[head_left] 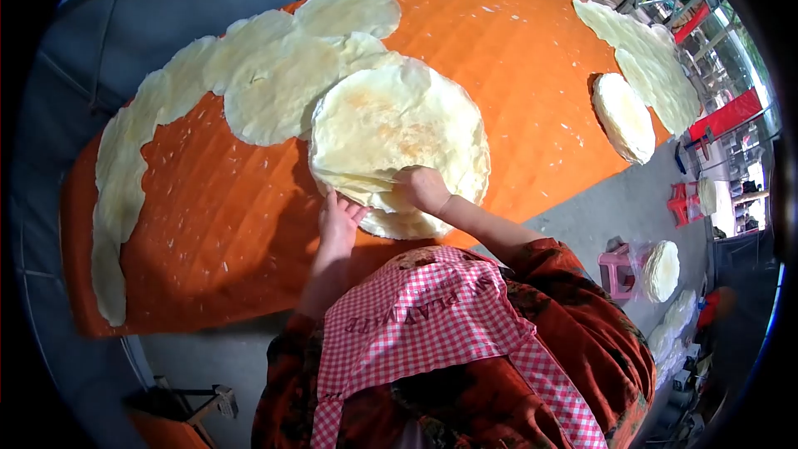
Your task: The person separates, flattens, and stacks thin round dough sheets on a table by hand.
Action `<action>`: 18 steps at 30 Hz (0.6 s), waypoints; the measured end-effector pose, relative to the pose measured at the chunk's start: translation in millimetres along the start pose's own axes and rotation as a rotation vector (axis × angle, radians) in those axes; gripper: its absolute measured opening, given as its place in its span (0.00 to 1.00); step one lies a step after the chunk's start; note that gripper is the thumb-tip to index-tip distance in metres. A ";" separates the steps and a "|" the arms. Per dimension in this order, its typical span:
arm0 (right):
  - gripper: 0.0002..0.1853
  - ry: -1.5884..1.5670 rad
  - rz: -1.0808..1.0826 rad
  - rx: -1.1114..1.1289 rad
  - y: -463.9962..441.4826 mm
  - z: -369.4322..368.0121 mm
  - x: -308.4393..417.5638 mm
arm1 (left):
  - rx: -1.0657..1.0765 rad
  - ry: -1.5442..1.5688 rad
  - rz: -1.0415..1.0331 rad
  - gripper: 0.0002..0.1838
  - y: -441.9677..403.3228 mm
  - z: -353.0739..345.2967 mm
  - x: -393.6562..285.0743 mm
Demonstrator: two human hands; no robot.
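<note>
In front of me a tall stack of thin, pale round flatbreads (391, 116) lies on the orange cloth. The near edge of its top sheet is lifted and folded back, showing layers beneath. My right hand (424, 189) is closed on that lifted edge, its fingertips partly hidden. At the stack's near left rim is my left hand (338, 218), palm turned up and fingers apart, touching or almost touching the edge. Single flatbreads (266, 91) lie spread and overlapping, left of and behind the stack.
The orange cloth (515, 100) covers a long curved table. Further flatbreads (640, 66) and a smaller stack (625, 119) lie at its right end. On the floor side, a pink stool (616, 273) stands by another pale stack (662, 271). A red stool (680, 204) is beyond.
</note>
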State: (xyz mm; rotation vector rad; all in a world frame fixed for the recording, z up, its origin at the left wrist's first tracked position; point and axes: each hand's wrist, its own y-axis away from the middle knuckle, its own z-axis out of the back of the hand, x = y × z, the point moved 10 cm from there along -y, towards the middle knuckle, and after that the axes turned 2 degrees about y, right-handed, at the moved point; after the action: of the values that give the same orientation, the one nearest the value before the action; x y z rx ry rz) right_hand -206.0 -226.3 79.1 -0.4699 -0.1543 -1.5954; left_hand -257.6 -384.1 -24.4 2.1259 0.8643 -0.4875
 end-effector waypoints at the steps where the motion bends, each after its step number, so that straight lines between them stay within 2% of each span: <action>1: 0.10 -0.007 -0.024 0.006 -0.8 -6.6 -9.0 | -0.011 0.004 0.010 0.30 -3.4 1.4 0.0; 3: 0.14 -0.021 -0.058 0.014 -2.6 -14.4 -20.9 | -0.009 0.023 0.022 0.29 -10.7 4.3 2.0; 6: 0.13 -0.022 -0.052 0.003 -0.9 -17.0 -24.1 | -0.029 0.044 0.032 0.24 -17.2 12.8 5.7; 10: 0.13 -0.036 -0.074 0.001 -0.9 -19.4 -26.6 | -0.016 -0.064 -0.075 0.18 -19.6 12.7 -3.3; 12: 0.13 -0.070 -0.110 0.017 -1.9 -17.5 -28.5 | -0.056 -0.089 -0.066 0.19 -16.8 11.6 -4.9; 15: 0.11 -0.080 -0.112 -0.008 -1.1 -13.2 -28.5 | 0.127 0.047 -0.070 0.23 0.2 -14.5 -8.7; 18: 0.11 -0.087 -0.121 -0.014 -1.5 -15.6 -32.4 | 0.134 0.057 -0.064 0.29 4.7 -16.1 -2.4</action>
State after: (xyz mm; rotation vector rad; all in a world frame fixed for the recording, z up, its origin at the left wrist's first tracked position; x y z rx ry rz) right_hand -210.3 -202.2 52.7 -0.5498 -0.2410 -1.6958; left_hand -255.0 -374.7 -10.5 2.2491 0.9585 -0.5332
